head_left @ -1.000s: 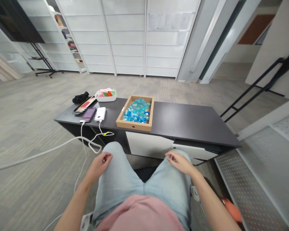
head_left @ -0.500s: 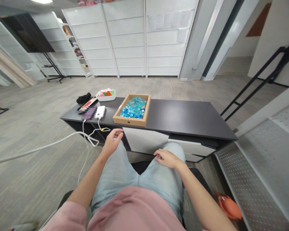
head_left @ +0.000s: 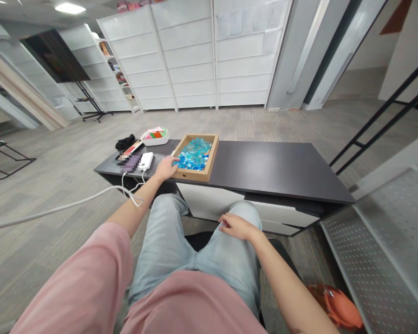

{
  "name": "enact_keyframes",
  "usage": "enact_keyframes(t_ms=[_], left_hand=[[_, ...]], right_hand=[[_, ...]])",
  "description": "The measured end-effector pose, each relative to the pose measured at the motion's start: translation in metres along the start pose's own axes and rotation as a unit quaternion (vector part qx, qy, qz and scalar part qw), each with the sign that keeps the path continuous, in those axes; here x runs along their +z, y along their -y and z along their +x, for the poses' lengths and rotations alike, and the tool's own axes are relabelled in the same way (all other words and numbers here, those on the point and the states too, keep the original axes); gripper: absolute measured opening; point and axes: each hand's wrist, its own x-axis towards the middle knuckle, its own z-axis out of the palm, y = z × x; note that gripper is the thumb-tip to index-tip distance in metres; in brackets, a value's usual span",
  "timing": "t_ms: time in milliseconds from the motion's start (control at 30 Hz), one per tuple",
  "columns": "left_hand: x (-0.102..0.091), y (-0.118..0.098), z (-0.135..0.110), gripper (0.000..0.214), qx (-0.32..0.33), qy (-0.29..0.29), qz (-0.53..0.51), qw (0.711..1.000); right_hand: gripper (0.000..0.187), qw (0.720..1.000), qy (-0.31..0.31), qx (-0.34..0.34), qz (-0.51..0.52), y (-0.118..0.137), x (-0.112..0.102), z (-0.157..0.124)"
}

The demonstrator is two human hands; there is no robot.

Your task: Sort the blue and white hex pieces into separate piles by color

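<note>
My left hand (head_left: 166, 168) lies over the left front rim of a shallow brown cardboard box (head_left: 197, 176). Its fingers reach just inside, stretched and a little apart, beside a heap of small clear-blue pieces (head_left: 195, 153). Fingertip contact with the pieces is too small to make out. Deeper blue and white bits show at the heap's near end. On my right thigh rests my right hand (head_left: 237, 226), palm down, fingers loosely bent and holding nothing.
The box stands on a dark low cabinet (head_left: 264, 162). Left of it are a white power bank (head_left: 146, 161) with a cable (head_left: 73, 204), a blurred-out phone (head_left: 130, 163), a black cloth-like bundle (head_left: 125, 142) and a white basket (head_left: 155, 138) of colourful packets. An orange object (head_left: 343, 308) lies low right.
My left hand has moved from above my left knee, forward and up onto the box's left front rim. My right hand stays on my thigh. The view has shifted slightly.
</note>
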Motion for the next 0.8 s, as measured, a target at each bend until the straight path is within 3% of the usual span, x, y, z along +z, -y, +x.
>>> enact_keyframes(t_ms=[167,267,400,467,633,800], left_hand=[[0.008,0.004,0.019,0.025,-0.043,0.052,0.033,0.997],[0.009,0.006,0.028,0.015,-0.035,0.07,0.031,0.996],[0.005,0.014,0.032,0.018,-0.008,0.068,0.002,0.998],[0.001,0.019,0.032,0.023,-0.006,0.05,-0.024,0.998],[-0.002,0.016,0.033,0.029,-0.065,-0.075,-0.168,0.981],[0.015,-0.017,0.025,0.031,-0.124,-0.078,-0.314,0.938]], right_hand=[[0.028,1.0,0.005,0.005,0.019,-0.001,0.001,-0.002],[0.031,0.999,0.005,0.024,0.033,0.002,0.0,-0.003],[0.031,0.999,0.013,0.044,0.019,0.004,-0.003,-0.005],[0.032,0.999,0.022,0.046,0.008,0.004,-0.004,-0.005],[0.035,0.998,0.027,0.056,0.005,0.0,-0.001,-0.003],[0.037,0.998,0.031,0.061,0.002,-0.007,0.003,-0.005]])
